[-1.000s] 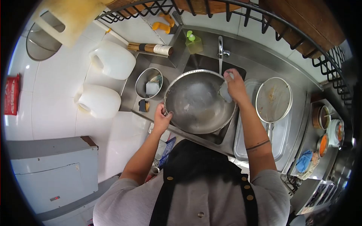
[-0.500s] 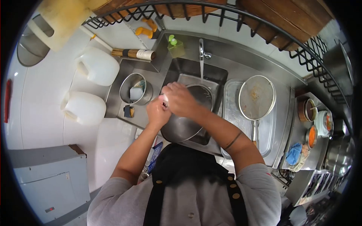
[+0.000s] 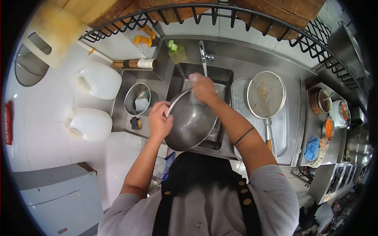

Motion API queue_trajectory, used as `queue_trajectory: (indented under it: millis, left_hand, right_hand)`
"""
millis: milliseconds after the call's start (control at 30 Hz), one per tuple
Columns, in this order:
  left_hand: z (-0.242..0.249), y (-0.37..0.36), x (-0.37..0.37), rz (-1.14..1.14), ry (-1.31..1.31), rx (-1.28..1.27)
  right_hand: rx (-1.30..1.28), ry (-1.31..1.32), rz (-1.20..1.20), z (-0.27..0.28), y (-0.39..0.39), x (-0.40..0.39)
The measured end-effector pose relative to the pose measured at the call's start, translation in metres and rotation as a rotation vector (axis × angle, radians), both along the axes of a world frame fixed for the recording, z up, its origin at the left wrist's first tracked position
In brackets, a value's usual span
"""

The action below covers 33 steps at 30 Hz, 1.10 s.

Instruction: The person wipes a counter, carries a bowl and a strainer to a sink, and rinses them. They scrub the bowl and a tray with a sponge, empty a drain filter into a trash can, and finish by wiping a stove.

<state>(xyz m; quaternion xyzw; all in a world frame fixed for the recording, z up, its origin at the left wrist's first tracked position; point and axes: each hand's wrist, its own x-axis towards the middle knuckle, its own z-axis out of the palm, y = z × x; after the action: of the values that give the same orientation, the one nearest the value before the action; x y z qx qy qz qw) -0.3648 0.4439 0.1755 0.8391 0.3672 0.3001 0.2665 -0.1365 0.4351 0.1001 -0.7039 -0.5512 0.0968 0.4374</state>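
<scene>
A large, round metal bowl [image 3: 191, 122], wide like a wok, rests tilted over the sink [image 3: 226, 78]. Its dark inside faces up and looks wet. My left hand [image 3: 160, 121] grips the bowl's left rim, fingers closed around it. Over the bowl's far edge is my right hand [image 3: 203, 88], blurred and curled, with something pale at its fingertips that I cannot make out. Just beyond it, water runs from the tap [image 3: 202, 49].
Right of the sink, a round strainer [image 3: 266, 94] lies on a metal tray [image 3: 240, 88]. To the left stand a metal pot [image 3: 128, 104] holding sponges and two white jugs [image 3: 100, 80]. A soap bottle [image 3: 177, 53] sits behind the sink. A black wire rack [image 3: 271, 23] hangs overhead.
My hands have parted. The right moved away toward the tap, and the left shifted down onto the bowl's rim. The bowl now tilts with more of its inside showing.
</scene>
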Motion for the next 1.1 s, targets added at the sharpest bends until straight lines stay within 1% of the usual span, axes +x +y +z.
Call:
queue_trajectory:
  millis: [33,67,100,133,167,200,233,267,300,333,367,400,433,500,533,567,633,667,700,767,833,867,900,933,1000,1033,1100]
  left_hand:
    - [-0.007,0.003,-0.008,-0.007,0.006,0.004]
    - [-0.023,0.010,-0.018,-0.028,-0.059,0.032]
    - [-0.035,0.011,-0.024,-0.048,-0.125,0.054]
    - [-0.038,0.006,-0.021,-0.067,-0.185,-0.021]
    - [-0.039,0.002,-0.015,-0.086,-0.180,-0.025]
    - [-0.037,0.001,-0.007,-0.112,-0.178,-0.045]
    - [-0.033,0.000,-0.003,-0.136,-0.173,-0.064]
    - [-0.026,-0.002,-0.005,-0.097,0.022,-0.073]
    - [-0.021,-0.001,-0.002,-0.110,0.031,-0.068]
    - [-0.016,-0.002,0.002,-0.132,-0.050,-0.063]
    - [-0.014,-0.003,0.003,-0.149,-0.136,-0.057]
    - [-0.013,-0.001,0.002,-0.127,-0.135,-0.081]
    - [-0.012,0.002,0.002,-0.127,-0.137,-0.073]
    - [-0.010,0.006,0.005,-0.186,-0.061,-0.068]
    - [-0.009,0.006,0.007,-0.120,0.154,-0.080]
    - [-0.004,0.002,0.012,-0.129,0.158,-0.081]
    - [0.013,-0.004,0.021,-0.067,0.061,-0.109]
    - [0.011,-0.002,0.017,-0.098,0.011,-0.049]
    - [0.003,0.002,0.006,-0.084,0.008,-0.043]
    - [-0.016,0.020,-0.019,-0.065,-0.008,0.109]
    - [-0.020,0.025,-0.024,-0.123,-0.157,-0.030]
    - [-0.026,0.024,-0.022,-0.154,-0.219,-0.053]
    - [-0.025,0.021,-0.016,-0.185,-0.280,-0.075]
    - [-0.022,0.020,-0.010,-0.194,-0.278,-0.081]
    - [-0.014,0.017,0.001,-0.234,-0.143,-0.060]
    - [-0.012,0.010,0.002,-0.241,-0.132,-0.068]
    - [-0.005,0.002,0.013,-0.173,0.100,-0.055]
  right_hand:
    - [-0.106,0.111,-0.193,-0.005,0.000,0.004]
    - [-0.104,0.120,-0.202,-0.012,0.001,0.002]
    - [-0.021,0.092,-0.152,-0.017,0.000,-0.002]
    - [0.062,0.062,-0.106,-0.006,-0.003,-0.007]
    - [0.053,-0.063,-0.016,0.004,-0.008,-0.018]
    - [0.046,-0.191,0.072,0.033,-0.015,-0.037]
    - [0.238,-0.221,0.208,0.038,-0.019,-0.056]
    - [0.173,-0.228,0.226,0.045,-0.023,-0.058]
    - [0.109,-0.233,0.248,0.051,-0.025,-0.058]
    - [0.112,-0.227,0.238,0.038,-0.018,-0.046]
    - [0.004,-0.148,0.184,0.014,-0.003,-0.022]
    - [-0.102,-0.070,0.134,0.015,0.002,-0.009]
    - [-0.094,-0.073,0.134,0.015,0.003,-0.011]
    - [0.394,-0.324,0.180,0.018,-0.010,-0.031]
    - [0.375,-0.266,0.231,0.037,-0.018,-0.056]
    - [0.183,-0.184,0.198,0.057,-0.028,-0.065]
    - [0.174,-0.052,0.232,0.032,-0.015,-0.043]
    - [0.071,0.025,0.115,0.022,-0.010,-0.027]
    - [-0.034,0.102,0.003,0.015,-0.008,-0.011]
    - [-0.138,0.223,-0.200,0.015,-0.015,0.024]
    - [-0.127,0.196,-0.212,0.025,-0.029,0.025]
    - [-0.117,0.169,-0.212,0.026,-0.036,0.024]
    - [-0.047,0.142,-0.181,0.024,-0.036,0.019]
    - [0.026,0.117,-0.153,0.026,-0.031,0.011]
    - [0.104,-0.215,0.111,0.037,-0.026,-0.010]
    - [0.170,-0.236,0.190,0.052,-0.030,-0.031]
    - [0.074,-0.242,0.233,0.067,-0.037,-0.043]
